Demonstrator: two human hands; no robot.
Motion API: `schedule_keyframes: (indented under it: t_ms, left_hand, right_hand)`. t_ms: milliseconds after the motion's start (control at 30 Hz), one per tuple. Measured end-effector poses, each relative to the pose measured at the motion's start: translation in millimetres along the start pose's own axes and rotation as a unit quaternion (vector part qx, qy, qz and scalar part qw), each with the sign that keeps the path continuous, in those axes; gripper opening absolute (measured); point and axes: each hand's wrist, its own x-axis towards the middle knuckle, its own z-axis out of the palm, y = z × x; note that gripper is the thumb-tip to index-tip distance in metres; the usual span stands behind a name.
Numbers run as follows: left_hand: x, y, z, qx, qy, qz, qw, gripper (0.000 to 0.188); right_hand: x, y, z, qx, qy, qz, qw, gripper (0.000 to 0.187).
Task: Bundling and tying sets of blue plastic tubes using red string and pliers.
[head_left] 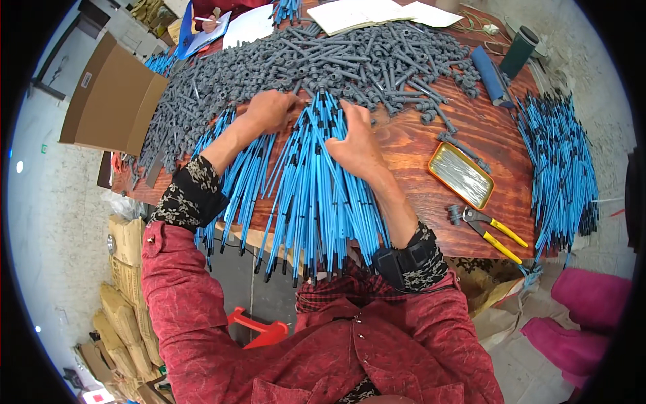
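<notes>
A fanned bundle of thin blue rods with black tips (pixel 326 195) lies on the table in front of me, its far ends gathered at the grey fittings. My right hand (pixel 358 143) lies against the bundle's right side, thumb over the rods and fingers bent around the edge. Left of the bundle's far end is my left hand (pixel 269 111), its fingers pressed together toward the tips; what they pinch is hidden. Beneath my left forearm, more blue rods (pixel 245 175) hang over the near table edge.
Grey plastic fittings (pixel 269 64) are heaped across the back. To the right are a metal tin of thin pins (pixel 461 175), yellow-handled pliers (pixel 494 232), a dark green flask (pixel 519 52) and a big rod stack (pixel 562 168). A cardboard box (pixel 111 94) stands left. Another person's hand (pixel 210 25) writes opposite.
</notes>
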Motion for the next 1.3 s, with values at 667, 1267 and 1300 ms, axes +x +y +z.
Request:
schedule_keyframes:
  t_ms: [667, 1267, 1300]
  left_hand:
    - [79, 11, -27, -0.359, 0.033, 0.071, 0.930, 0.060]
    - [-220, -96, -4, -0.435, 0.023, -0.272, 0.858, 0.087]
    - [-221, -101, 0, -0.473, 0.002, -0.256, 0.843, 0.089]
  right_hand:
    - [-1, -5, -3, 0.049, -0.025, 0.016, 0.998, 0.077]
    - [5, 23, -6, 0.086, 0.059, -0.025, 0.994, 0.073]
    - [5, 30, -3, 0.080, 0.058, -0.029, 0.995, 0.073]
